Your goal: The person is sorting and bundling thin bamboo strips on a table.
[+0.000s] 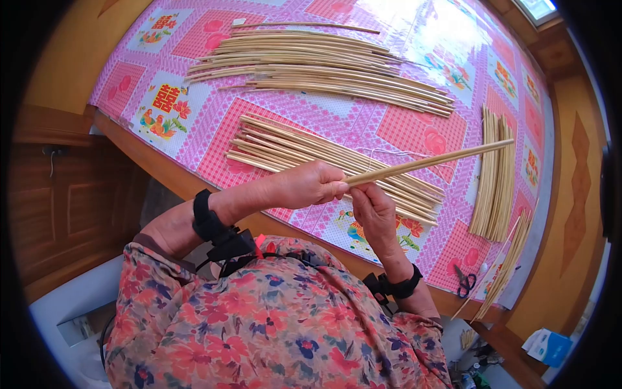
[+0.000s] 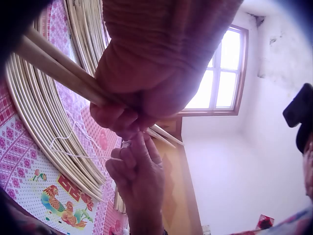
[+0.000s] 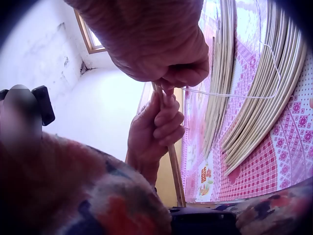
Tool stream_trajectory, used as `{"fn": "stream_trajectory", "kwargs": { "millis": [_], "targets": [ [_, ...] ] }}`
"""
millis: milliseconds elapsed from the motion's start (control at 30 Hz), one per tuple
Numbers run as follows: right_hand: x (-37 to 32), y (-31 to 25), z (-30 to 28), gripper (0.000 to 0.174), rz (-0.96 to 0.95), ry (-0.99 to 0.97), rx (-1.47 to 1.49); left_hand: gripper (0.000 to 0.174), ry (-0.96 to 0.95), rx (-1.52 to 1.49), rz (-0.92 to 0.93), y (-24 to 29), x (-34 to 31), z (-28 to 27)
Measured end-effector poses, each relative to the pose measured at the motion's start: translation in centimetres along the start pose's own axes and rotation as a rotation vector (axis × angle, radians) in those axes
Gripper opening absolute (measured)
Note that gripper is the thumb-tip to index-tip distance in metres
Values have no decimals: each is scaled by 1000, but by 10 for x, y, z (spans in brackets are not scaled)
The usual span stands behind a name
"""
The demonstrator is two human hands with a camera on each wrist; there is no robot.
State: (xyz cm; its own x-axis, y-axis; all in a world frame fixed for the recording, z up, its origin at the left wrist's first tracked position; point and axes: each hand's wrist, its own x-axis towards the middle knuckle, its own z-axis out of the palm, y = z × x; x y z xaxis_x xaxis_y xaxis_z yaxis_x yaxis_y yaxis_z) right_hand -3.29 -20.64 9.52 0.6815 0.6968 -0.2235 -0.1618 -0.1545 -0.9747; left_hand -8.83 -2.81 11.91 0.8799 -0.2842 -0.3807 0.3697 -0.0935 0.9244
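My left hand point(image 1: 308, 185) grips a pair of thin peeled sticks point(image 1: 440, 155), held slanting up to the right above the table. Close against it, my right hand point(image 1: 374, 211) has its fingertips at the sticks and pinches a white string point(image 3: 230, 95). In the left wrist view the two sticks point(image 2: 58, 68) run through the curled fingers, and the string point(image 2: 83, 156) trails from the right hand point(image 2: 137, 181) over a row of sticks. Where string and sticks meet is hidden by the fingers. Below the hands lies that row of similar sticks point(image 1: 324, 152).
A larger spread of sticks point(image 1: 311, 58) lies at the back of the table. On the right are a stacked bundle point(image 1: 492, 181), more loose sticks point(image 1: 508, 266) and dark-handled scissors point(image 1: 465, 284). A pink patterned cloth point(image 1: 207, 129) covers the table.
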Motion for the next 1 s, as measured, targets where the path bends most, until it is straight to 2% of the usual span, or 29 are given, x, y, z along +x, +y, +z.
{"fn": "stream_trajectory", "kwargs": {
  "millis": [100, 167, 267, 333, 433, 600, 700, 767, 833, 900, 933, 1000],
  "targets": [
    [3, 1, -1, 11, 26, 23, 14, 24, 13, 7, 44, 0, 0, 1],
    [4, 2, -1, 12, 43, 28, 31, 24, 44, 126, 102, 0, 0, 1],
    [5, -1, -1, 19, 28, 12, 35, 25, 45, 144, 84, 4, -1, 0],
    [6, -13, 5, 23, 94, 43, 322, 25, 81, 195, 114, -2, 2, 2],
    [14, -7, 6, 25, 168, 82, 297, 25, 136, 281, 177, -5, 6, 2],
    [27, -8, 12, 21, 179, 131, 352, 25, 162, 289, 180, -4, 12, -1],
    [35, -10, 10, 19, 156, 123, 444, 25, 168, 313, 211, -1, 17, -4],
    [41, -9, 5, 19, 188, 57, 634, 25, 201, 370, 267, -4, 25, -8],
    [45, -15, 0, 19, 199, 72, 620, 25, 230, 428, 275, -7, 33, -13],
    [49, -15, -8, 23, 149, 52, 428, 25, 205, 544, 209, -5, 40, -21],
    [50, -18, -12, 23, 138, 52, 424, 26, 190, 564, 211, -1, 41, -25],
    [52, -25, -22, 23, -29, 150, -369, 26, 270, 667, 196, 4, 46, -30]
  ]
}}
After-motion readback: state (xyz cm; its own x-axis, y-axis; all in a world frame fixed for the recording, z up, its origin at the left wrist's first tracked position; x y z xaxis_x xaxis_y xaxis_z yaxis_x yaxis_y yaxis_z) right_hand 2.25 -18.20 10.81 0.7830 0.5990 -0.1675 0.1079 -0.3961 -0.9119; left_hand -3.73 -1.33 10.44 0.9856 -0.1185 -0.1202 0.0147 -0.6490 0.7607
